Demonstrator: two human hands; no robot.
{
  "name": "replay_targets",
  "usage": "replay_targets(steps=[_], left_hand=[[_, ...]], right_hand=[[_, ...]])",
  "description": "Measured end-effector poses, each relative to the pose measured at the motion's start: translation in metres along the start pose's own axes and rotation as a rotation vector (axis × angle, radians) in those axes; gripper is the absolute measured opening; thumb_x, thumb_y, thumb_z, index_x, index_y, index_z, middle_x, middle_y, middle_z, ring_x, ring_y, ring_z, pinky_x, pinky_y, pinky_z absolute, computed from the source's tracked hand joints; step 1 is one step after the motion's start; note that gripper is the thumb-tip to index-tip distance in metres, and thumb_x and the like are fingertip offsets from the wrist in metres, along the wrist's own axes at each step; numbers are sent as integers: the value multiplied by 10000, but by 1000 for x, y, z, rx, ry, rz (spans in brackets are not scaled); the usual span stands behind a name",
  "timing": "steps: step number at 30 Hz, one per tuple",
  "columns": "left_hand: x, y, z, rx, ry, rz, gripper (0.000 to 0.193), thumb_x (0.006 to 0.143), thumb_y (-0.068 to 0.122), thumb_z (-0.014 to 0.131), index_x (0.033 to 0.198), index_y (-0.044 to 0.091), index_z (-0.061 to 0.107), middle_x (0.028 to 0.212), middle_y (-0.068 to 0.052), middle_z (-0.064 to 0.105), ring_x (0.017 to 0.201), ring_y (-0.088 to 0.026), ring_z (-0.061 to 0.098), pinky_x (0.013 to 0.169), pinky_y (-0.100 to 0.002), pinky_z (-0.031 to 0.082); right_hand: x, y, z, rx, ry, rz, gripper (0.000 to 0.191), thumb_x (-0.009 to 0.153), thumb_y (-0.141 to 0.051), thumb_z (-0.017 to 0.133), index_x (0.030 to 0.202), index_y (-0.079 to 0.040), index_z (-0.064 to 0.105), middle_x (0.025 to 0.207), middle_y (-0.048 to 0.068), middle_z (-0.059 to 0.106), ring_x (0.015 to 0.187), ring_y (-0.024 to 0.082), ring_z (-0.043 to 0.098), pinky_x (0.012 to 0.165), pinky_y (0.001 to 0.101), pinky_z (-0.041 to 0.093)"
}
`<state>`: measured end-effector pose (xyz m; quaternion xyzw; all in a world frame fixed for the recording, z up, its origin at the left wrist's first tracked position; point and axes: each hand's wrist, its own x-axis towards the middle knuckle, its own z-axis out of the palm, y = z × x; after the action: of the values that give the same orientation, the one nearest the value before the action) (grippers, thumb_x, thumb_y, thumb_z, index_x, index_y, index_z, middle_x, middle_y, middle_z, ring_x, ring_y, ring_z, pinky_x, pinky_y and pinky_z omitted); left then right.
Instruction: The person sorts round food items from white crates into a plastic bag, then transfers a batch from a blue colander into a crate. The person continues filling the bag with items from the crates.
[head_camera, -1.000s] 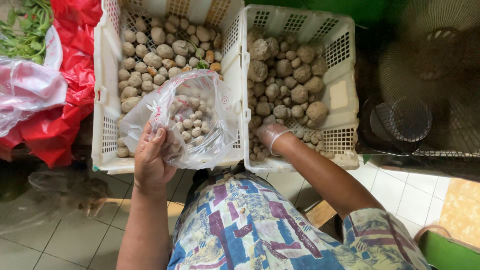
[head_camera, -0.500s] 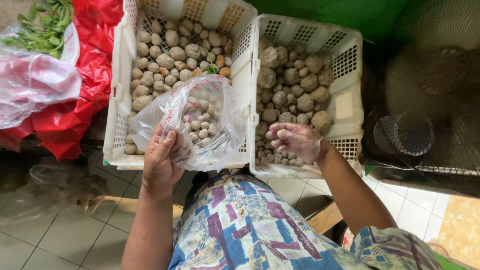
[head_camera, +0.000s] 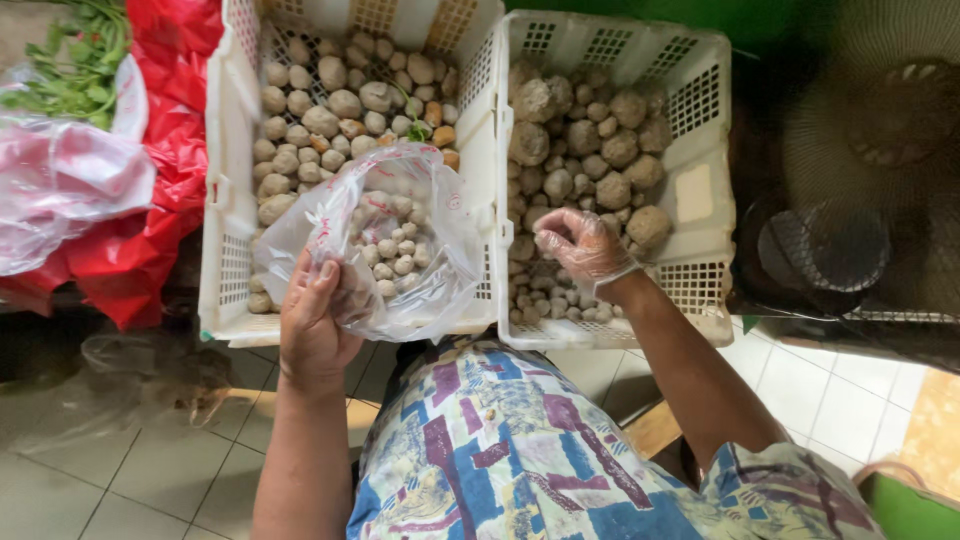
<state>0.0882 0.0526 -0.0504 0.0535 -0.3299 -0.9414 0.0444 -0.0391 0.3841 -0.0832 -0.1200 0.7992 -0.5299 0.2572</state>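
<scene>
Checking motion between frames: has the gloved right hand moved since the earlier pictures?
Yes. The right hand has lifted from the near end of the right crate toward its middle, closer to the plastic bag.

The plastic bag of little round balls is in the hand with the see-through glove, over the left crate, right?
Not quite. In the head view the bare left hand holds the plastic bag over the left crate; the gloved right hand is over the right crate.
</scene>
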Motion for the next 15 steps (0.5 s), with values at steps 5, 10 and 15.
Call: replay_targets(steps=[5,10,15], left_hand=[[1,-1,-8,-16,-14,-4,335,1044,134,585,1360,43,516,779,27,457,604,-72,375,536,-234,318],[4,-2,-11,18,32,-6,358,1036,124,584,1378,45,518,788,28,459,622,-68,379,559,-233,326],[4,-3,-7,18,28,11,374,1038,116,584,1394,30,503,775,36,456,622,-65,395,552,-230,340]], right_hand=[[-1,43,-12,-857,-222,5,308,920,-165,733,1218,-103,684,1202,165,682,1013,329,663,877,416,520],[23,34,29,-1157,-502,100,424,842,-34,709,1256,-71,623,1123,172,717,993,328,711,857,412,596],[31,36,34,-1202,-528,59,395,773,4,720,1162,-49,676,1109,208,710,1031,378,689,865,444,574]])
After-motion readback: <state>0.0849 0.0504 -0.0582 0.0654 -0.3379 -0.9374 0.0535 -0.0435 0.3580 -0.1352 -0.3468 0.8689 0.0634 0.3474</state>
